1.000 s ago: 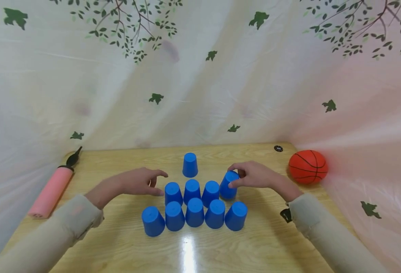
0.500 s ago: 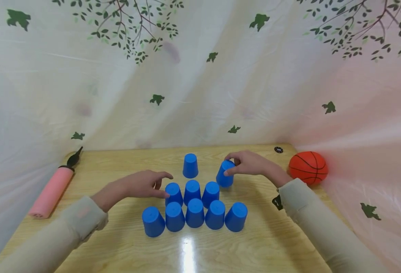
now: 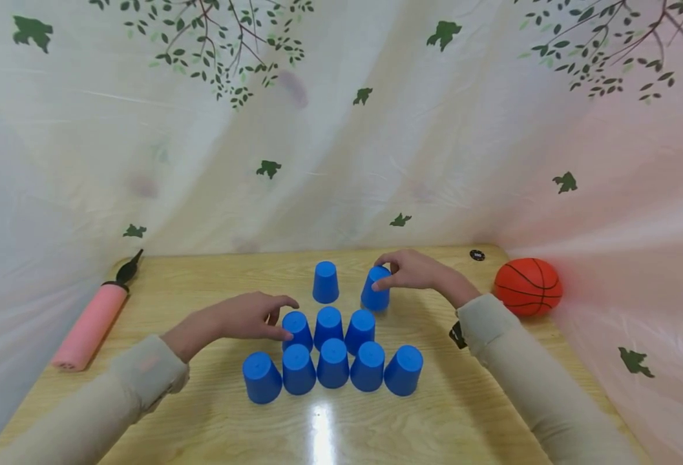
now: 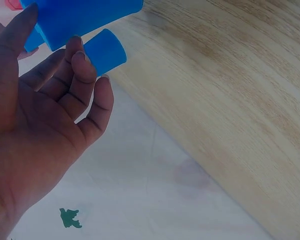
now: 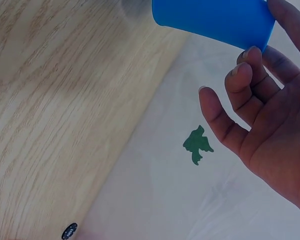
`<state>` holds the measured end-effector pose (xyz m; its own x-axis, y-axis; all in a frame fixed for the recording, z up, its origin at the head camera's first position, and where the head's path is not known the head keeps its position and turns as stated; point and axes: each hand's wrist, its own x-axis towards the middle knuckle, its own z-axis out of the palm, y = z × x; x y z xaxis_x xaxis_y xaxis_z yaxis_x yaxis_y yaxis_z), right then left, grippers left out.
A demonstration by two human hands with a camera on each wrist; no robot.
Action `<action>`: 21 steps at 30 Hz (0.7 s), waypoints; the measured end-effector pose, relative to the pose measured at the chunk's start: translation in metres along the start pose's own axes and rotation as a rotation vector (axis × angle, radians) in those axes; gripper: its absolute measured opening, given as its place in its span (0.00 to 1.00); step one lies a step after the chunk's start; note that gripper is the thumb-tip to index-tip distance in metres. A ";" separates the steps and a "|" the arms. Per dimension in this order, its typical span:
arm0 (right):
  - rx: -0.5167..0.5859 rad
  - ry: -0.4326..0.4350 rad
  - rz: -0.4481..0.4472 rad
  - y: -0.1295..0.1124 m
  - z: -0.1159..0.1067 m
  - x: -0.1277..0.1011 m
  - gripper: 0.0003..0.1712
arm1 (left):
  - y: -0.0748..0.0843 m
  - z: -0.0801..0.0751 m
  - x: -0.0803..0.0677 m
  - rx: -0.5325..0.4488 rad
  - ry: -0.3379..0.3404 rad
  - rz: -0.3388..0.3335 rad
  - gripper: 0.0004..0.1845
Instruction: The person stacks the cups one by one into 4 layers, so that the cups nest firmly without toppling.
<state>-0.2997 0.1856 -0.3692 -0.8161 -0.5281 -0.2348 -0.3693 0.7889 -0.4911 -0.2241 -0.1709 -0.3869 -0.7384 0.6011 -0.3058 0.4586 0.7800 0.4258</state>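
Observation:
In the head view my right hand holds a blue cup, thumb in front and index finger behind its narrow top. I cannot tell whether this cup touches the table. My left hand pinches the left cup of the middle row between thumb and index finger. That cup fills the top of the left wrist view, while the right-hand cup tops the right wrist view. A lone cup stands behind the middle row. Every cup is upside down.
Several blue cups form a front row, with its right end cup slightly apart. A pink hand pump lies at the left. An orange toy basketball and a black round chip sit at the right of the wooden table.
My right hand has carried its cup from the middle row's right end back and leftward, near the lone rear cup. My left hand has moved right onto the middle row's left cup.

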 end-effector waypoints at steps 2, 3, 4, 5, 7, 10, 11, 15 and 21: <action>0.000 -0.001 0.008 0.000 0.001 0.003 0.38 | 0.000 0.000 0.000 -0.004 -0.001 0.000 0.35; 0.001 -0.002 0.011 0.001 0.001 0.004 0.38 | 0.000 0.000 0.001 -0.006 0.000 0.004 0.34; 0.001 -0.005 0.014 0.001 0.002 0.006 0.39 | 0.000 0.000 0.001 -0.012 0.000 0.008 0.34; 0.002 -0.006 0.017 0.000 0.002 0.007 0.39 | 0.000 0.001 0.001 -0.017 -0.001 0.006 0.33; 0.004 -0.008 0.021 -0.001 0.002 0.008 0.38 | 0.000 0.001 0.000 -0.027 -0.001 0.012 0.32; 0.002 -0.010 0.020 -0.004 0.003 0.010 0.38 | -0.001 0.002 0.000 -0.037 -0.003 0.011 0.31; 0.001 -0.009 0.020 -0.004 0.004 0.011 0.38 | -0.001 0.002 0.000 -0.039 -0.003 0.010 0.31; -0.004 -0.007 0.013 -0.004 0.006 0.016 0.38 | -0.003 0.003 0.001 -0.036 -0.005 0.013 0.31; -0.004 -0.012 0.007 -0.006 0.008 0.023 0.38 | -0.003 0.004 0.001 -0.046 -0.008 0.027 0.30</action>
<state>-0.3122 0.1661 -0.3782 -0.8134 -0.5263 -0.2480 -0.3657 0.7940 -0.4857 -0.2243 -0.1717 -0.3922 -0.7222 0.6230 -0.3004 0.4548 0.7550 0.4724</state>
